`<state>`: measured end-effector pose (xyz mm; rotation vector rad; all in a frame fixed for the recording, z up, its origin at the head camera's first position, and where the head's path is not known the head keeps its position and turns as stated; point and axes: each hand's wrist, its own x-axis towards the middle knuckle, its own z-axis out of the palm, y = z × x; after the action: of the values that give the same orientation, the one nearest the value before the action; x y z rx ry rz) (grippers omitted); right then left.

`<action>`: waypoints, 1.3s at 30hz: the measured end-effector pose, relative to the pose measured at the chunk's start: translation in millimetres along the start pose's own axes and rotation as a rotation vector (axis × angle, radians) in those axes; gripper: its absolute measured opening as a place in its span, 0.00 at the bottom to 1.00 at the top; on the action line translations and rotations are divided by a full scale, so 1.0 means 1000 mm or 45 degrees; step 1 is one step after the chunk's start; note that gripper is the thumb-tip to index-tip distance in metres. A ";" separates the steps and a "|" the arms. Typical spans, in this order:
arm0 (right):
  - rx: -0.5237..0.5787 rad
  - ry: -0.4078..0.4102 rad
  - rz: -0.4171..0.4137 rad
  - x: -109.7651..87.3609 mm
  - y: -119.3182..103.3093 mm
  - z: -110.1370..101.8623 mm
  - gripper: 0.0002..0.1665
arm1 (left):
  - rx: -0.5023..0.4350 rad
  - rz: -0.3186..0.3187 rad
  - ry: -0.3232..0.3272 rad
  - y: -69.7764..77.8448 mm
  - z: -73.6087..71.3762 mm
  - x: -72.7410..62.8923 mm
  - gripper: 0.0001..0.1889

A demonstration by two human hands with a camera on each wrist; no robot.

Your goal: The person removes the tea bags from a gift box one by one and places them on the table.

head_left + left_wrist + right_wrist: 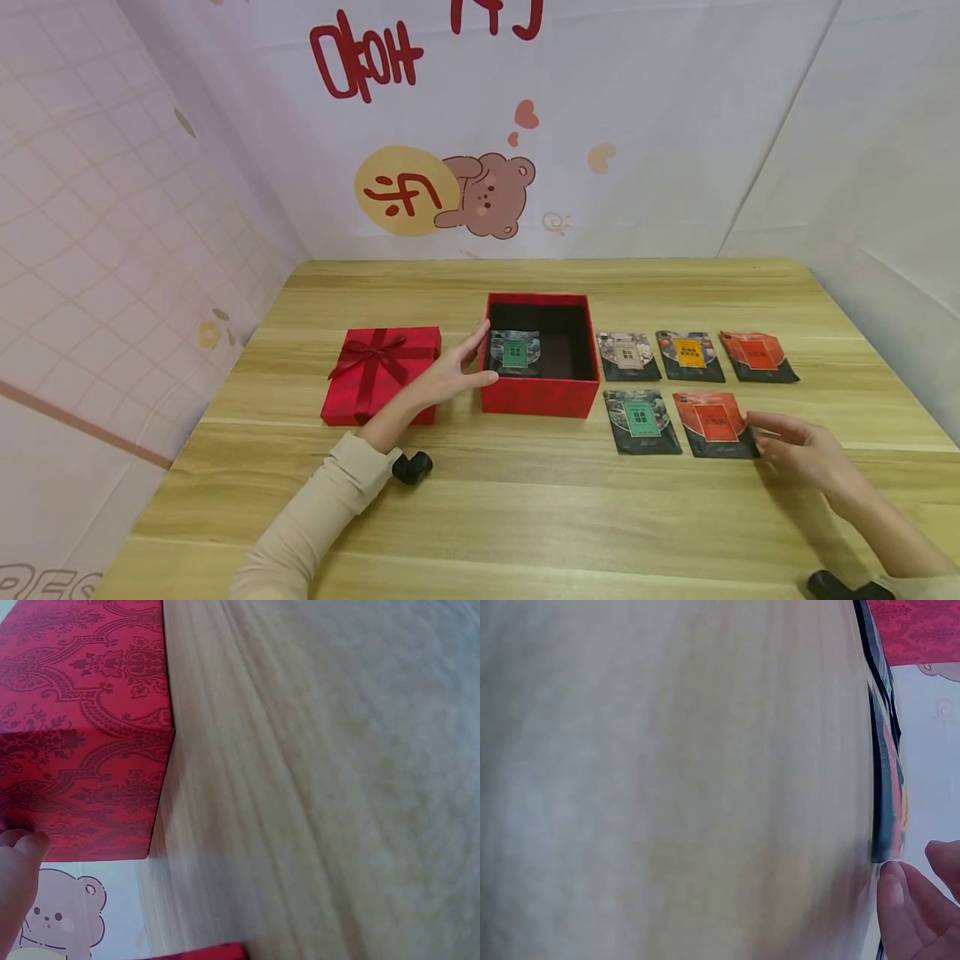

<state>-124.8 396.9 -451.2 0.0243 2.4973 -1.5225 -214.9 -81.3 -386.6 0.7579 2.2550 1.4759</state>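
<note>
An open red gift box (540,398) with a dark inside stands mid-table, with a green-labelled tea sachet (515,353) lying in its left part. My left hand (452,372) rests against the box's left side, its fingers along the wall and its thumb near the front edge. In the left wrist view its fingertips touch the patterned red wall (90,780). On the right, my right hand (810,454) has its fingertips at the right edge of a red-labelled tea sachet (714,423), which lies flat. The right wrist view shows thumb and finger apart there.
The red lid (401,367) with its ribbon bow lies left of the box. Right of the box lie a green-labelled sachet (642,422), a beige one (628,357), a yellow-labelled one (690,356) and another red one (759,357). A printed cloth hangs behind the table.
</note>
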 end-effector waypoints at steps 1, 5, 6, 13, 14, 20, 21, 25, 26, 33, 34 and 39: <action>0.022 -0.003 -0.014 0.000 -0.001 0.000 0.18 | -0.004 0.000 -0.001 0.000 0.000 0.000 0.42; 0.095 -0.015 -0.094 0.000 -0.006 -0.003 0.23 | -0.006 0.009 -0.002 0.000 0.000 0.000 0.42; 0.105 -0.017 -0.122 0.001 -0.008 -0.004 0.24 | -0.006 0.013 -0.002 0.000 0.000 0.000 0.42; 0.109 -0.027 -0.238 0.006 -0.027 -0.004 0.22 | 0.000 0.017 0.000 -0.002 -0.001 0.000 0.42; 0.093 -0.034 -0.238 0.007 -0.031 -0.003 0.21 | 0.000 0.015 0.001 -0.003 -0.001 0.000 0.42; -0.084 -0.066 -0.202 0.014 -0.060 0.005 0.24 | 0.015 0.028 0.001 -0.004 -0.001 0.000 0.42; -0.108 -0.064 -0.203 0.016 -0.065 0.006 0.24 | 0.016 0.031 -0.001 -0.003 -0.001 0.000 0.42; -0.133 -0.064 -0.255 0.022 -0.087 0.015 0.25 | 0.012 0.036 0.001 -0.003 -0.001 -0.001 0.42; -0.134 -0.069 -0.277 0.024 -0.092 0.017 0.24 | 0.012 0.035 0.001 -0.003 -0.001 -0.001 0.42; -0.105 -0.127 -0.346 0.033 -0.122 0.035 0.23 | 0.012 0.037 0.003 -0.001 -0.001 -0.001 0.41; -0.101 -0.133 -0.348 0.034 -0.126 0.037 0.23 | 0.011 0.038 0.005 -0.001 -0.001 -0.001 0.41; -0.085 -0.148 -0.347 0.042 -0.144 0.049 0.24 | -0.002 0.043 -0.001 -0.001 -0.001 -0.001 0.42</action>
<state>-175.9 282.8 -354.4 -0.4189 2.5362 -1.4850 -214.6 -82.7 -387.3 0.7999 2.2509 1.4920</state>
